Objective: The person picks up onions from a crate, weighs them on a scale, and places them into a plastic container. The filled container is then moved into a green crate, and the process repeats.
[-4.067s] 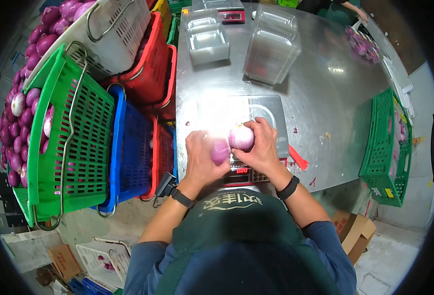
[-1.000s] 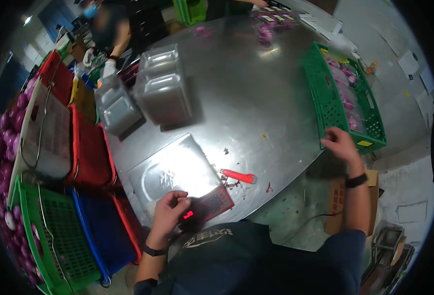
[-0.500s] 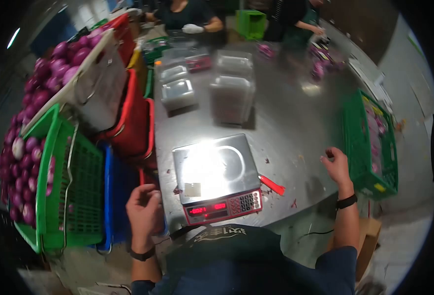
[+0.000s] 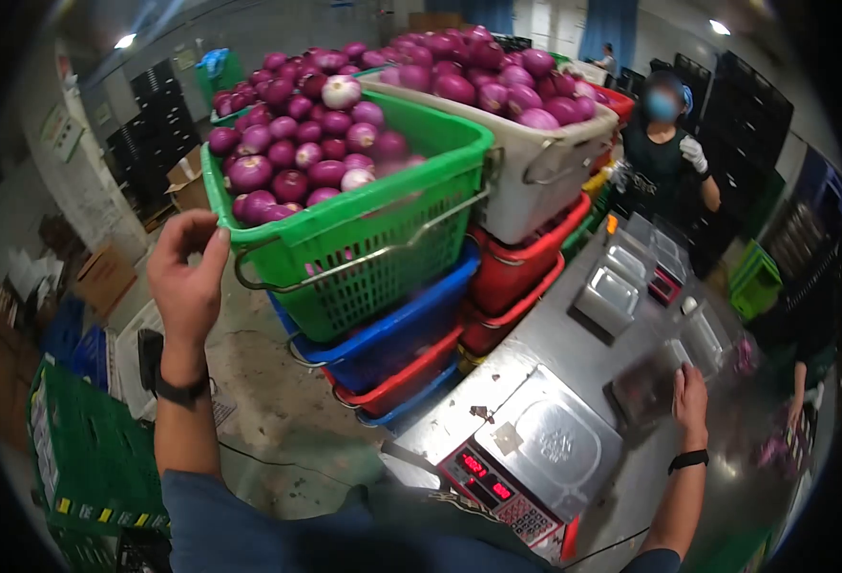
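My left hand point(image 4: 188, 277) is raised at the near left corner of a green basket point(image 4: 354, 239). Its fingers are curved, with a gap to the thumb, and the thumb tip is right at the rim. Peeled red onions point(image 4: 292, 158) fill most of the basket, which sits on top of a blue crate point(image 4: 392, 310). My right hand point(image 4: 690, 401) is over the metal table, fingers straight and nothing in them, beside a stack of clear plastic boxes point(image 4: 645, 387). Below and left of it is a scale point(image 4: 555, 444) with a lit red display and a bare steel plate.
A white crate point(image 4: 536, 181) heaped with red onions stands behind the basket, on red crates point(image 4: 507, 277). More clear boxes point(image 4: 612, 291) rest on the steel table point(image 4: 488, 382). A masked person point(image 4: 655, 158) stands across it. Green crates point(image 4: 92, 458) are stacked at lower left.
My view has swung left toward the onion baskets. My left hand has risen to the green basket's corner. My right hand has straightened and now appears beside the stacked boxes.
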### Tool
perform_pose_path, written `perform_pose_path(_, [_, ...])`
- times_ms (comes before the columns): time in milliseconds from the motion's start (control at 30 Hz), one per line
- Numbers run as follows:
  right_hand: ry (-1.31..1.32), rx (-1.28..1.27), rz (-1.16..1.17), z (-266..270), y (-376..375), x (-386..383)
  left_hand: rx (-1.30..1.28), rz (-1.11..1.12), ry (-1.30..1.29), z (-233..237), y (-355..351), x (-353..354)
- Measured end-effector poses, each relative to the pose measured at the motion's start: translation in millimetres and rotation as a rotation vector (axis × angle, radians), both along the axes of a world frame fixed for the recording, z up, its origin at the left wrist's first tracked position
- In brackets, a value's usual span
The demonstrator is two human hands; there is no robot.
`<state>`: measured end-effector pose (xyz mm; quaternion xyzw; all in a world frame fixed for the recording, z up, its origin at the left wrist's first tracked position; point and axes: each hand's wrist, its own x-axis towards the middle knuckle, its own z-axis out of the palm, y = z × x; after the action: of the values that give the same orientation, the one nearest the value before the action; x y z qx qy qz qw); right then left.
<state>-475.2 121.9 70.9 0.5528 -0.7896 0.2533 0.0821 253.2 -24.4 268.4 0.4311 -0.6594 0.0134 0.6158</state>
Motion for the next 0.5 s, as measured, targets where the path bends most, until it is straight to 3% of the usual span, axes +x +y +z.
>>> perform_pose_path(167, [0.035,0.264,-0.157,-8,-17,-18,0.221,0.020,-0.059,23,-85,50])
perform_pose_path(267, [0.016,0.195,-0.162,-23,-16,-35,0.371,0.095,-0.208,29,-129,63])
perform_pose_path(400, [-0.210,0.136,-0.180,-34,-19,-47,0.420,0.163,-0.397,39,-165,63])
perform_pose_path(500, [-0.479,0.074,-0.194,-11,-21,-33,0.578,0.001,-0.509,38,-191,75])
